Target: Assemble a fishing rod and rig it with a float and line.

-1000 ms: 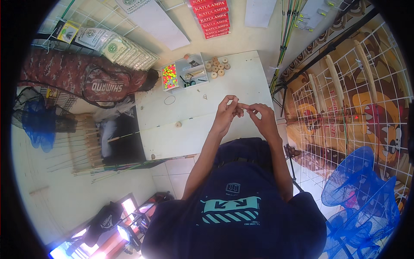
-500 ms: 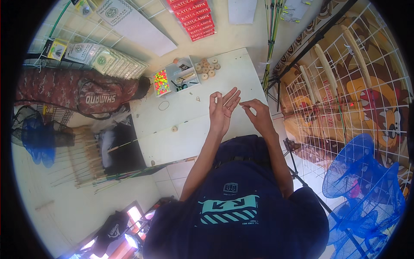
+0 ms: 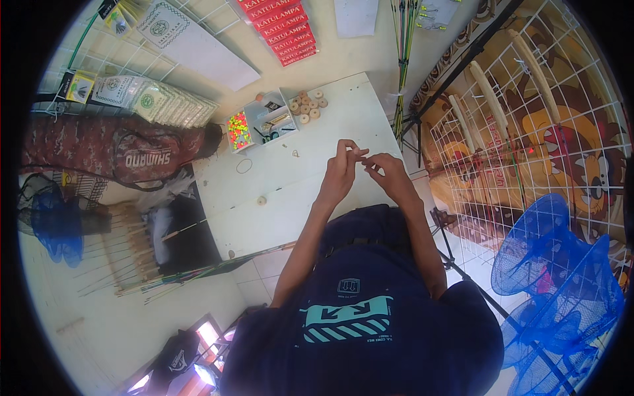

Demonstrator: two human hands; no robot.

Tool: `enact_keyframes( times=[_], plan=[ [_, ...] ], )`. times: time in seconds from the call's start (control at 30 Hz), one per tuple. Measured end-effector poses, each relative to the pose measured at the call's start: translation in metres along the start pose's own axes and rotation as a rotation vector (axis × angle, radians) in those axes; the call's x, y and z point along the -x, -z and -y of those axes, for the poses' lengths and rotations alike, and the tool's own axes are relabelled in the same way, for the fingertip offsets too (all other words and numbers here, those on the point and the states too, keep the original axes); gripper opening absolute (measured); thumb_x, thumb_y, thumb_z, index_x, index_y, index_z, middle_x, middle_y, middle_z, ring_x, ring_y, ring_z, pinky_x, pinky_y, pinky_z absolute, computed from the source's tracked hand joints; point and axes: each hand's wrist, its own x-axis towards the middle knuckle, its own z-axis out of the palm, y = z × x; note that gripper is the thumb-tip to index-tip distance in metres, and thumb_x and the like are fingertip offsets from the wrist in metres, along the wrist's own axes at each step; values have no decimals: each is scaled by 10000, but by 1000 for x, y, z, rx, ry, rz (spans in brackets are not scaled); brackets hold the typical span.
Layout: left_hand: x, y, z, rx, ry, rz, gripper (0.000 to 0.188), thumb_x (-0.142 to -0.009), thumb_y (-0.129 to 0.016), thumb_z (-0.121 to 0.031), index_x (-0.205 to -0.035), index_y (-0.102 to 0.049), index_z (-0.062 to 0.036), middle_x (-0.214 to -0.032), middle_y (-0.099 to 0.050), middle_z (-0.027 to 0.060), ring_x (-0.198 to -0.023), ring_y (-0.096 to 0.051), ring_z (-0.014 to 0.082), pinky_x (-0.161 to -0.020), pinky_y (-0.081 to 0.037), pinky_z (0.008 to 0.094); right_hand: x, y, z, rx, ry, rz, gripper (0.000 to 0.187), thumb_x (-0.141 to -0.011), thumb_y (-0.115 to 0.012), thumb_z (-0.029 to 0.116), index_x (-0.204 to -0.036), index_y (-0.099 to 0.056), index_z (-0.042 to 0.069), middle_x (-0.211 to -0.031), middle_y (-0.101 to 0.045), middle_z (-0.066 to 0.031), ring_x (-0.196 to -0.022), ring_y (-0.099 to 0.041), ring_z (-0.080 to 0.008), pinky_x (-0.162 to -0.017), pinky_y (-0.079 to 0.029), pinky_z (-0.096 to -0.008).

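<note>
Above the right part of the white table, my left hand is held up with its fingers curled and bent toward the other hand. My right hand faces it, thumb and fingers brought together in a pinch. The fingertips of both hands nearly meet. Whatever lies between them is too small or thin to make out. A small round wooden disc lies by itself on the table, left of my hands. Farther back on the tabletop are a thin ring and a tiny loop.
A divided tray with bright beads stands at the table's back, beside several wooden discs. A camouflage bag hangs at left. Thin rods stand behind the table's right corner; blue nets hang at right.
My left hand's spread fingers have curled in toward the right hand, and the fingertips have come closer. The whole view has shifted slightly.
</note>
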Motion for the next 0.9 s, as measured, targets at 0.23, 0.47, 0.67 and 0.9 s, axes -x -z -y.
enact_keyframes(
  times=[0.23, 0.47, 0.67, 0.9],
  plan=[
    [-4, 4, 1, 490, 3, -198, 143, -1062, -295, -205, -1084, -312, -65, -1280, -517, 325, -1193, -552, 384, -1022, -453, 439, -2, -3, -9, -27, -30, -55, 125, -805, -698, 64, -921, -681, 20, -837, -700, -124, -795, -674, -268, -786, -505, -353],
    [-8, 15, -8, 795, -12, -438, 168, -1060, -306, -241, -1085, -299, -75, -1305, -490, 332, -1213, -540, 364, -1054, -420, 441, 1, -9, -22, -152, -46, -143, 116, -839, -682, 79, -937, -709, 23, -856, -700, -120, -780, -679, -222, -737, -515, -325],
    [-2, 14, -10, 640, -46, -251, 168, -1056, -326, -258, -1052, -305, -91, -1225, -549, 333, -1227, -526, 368, -1080, -395, 488, 1, -10, -22, -124, -62, -144, 126, -861, -664, 76, -966, -709, 23, -880, -695, -110, -737, -669, -213, -684, -514, -297],
    [-4, 27, -35, 644, -142, -327, 204, -1056, -332, -278, -1048, -315, -75, -1179, -590, 318, -1217, -536, 339, -1079, -386, 468, -1, -10, -35, -114, -53, -64, 122, -869, -659, 112, -931, -697, 14, -883, -693, -119, -834, -668, -243, -785, -499, -334]
  ],
)
